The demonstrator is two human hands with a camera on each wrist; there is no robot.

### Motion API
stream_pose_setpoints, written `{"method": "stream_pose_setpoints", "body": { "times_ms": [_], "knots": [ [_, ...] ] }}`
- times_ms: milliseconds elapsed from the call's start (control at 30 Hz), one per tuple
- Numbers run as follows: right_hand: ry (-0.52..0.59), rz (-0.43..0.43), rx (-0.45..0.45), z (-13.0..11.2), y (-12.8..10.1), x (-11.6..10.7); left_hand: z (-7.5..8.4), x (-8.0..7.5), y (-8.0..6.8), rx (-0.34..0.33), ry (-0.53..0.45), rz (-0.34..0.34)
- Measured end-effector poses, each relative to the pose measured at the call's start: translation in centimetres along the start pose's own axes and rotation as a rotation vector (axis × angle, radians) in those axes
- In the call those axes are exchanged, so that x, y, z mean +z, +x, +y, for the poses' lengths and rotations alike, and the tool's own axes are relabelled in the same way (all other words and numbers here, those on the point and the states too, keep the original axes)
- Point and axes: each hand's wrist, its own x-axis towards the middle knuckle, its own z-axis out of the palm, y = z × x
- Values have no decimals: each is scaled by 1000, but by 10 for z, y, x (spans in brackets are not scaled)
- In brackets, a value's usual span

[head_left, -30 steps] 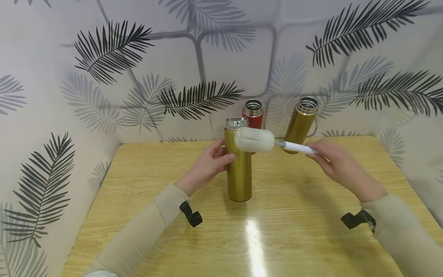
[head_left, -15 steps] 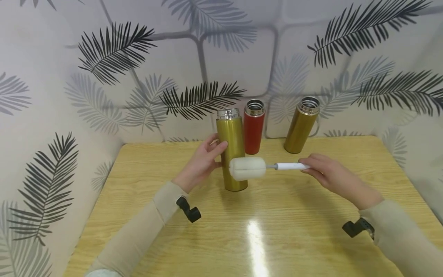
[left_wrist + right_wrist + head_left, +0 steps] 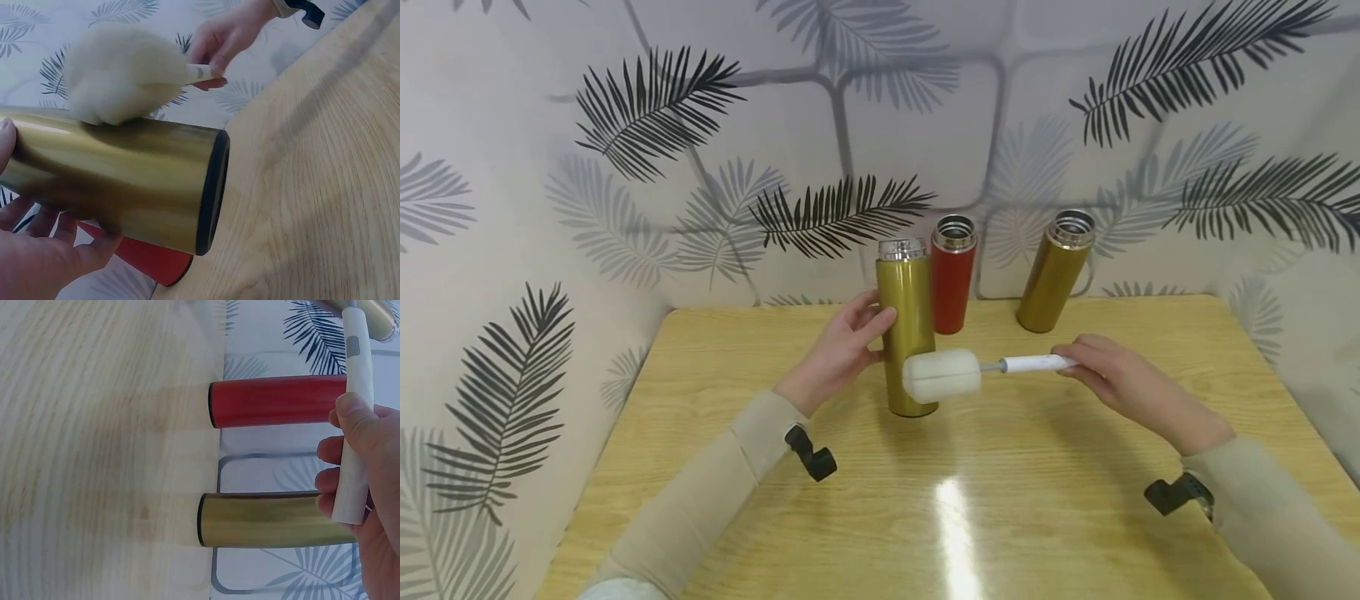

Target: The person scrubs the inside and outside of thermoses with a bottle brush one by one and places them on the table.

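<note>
— So, what can't you make out?

— The bottom of the gold flask (image 3: 908, 325) is partly covered in the head view by the white sponge head of the bottle brush (image 3: 942, 375), which sits in front of it. In the left wrist view the flask's mouth runs off the frame, and the sponge is a blur there. In the right wrist view the sponge end is cut off at the top; only the white handle shows.

— And the hands?

— The left hand (image 3: 842, 350) has its grip round the side of the gold flask, thumb on the front and fingers curled behind it, so the fingertips are hidden. The right hand (image 3: 1112, 375) pinches the brush by the far end of its handle, thumb on top.

— How does the flask look?

— Tall, slim, shiny yellow-gold, with a silver threaded neck and no lid. It stands upright on the table (image 3: 1000, 500), toward the back edge and about midway along it. The brush is held level, its sponge against the flask's lower half.

— Anything else back there?

— A red flask (image 3: 952, 275) just beside the gold one, and a darker bronze flask (image 3: 1055, 271) apart to the right, both open-topped, along the back edge by the leaf-patterned wall (image 3: 625, 167).
</note>
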Motion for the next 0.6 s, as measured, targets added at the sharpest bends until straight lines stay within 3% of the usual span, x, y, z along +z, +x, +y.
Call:
{"method": "stream_pose_setpoints", "body": {
  "times_ms": [167,433,600],
  "knots": [
    [-1,68,4,1,6,-5,-3,2,-4,-7,26,-43],
    [-18,101,50,5,9,-16,-10,1,-7,-20,-41,-102],
    [-35,102,55,3,12,-19,-13,3,-6,-1,19,-108]
  ]
}}
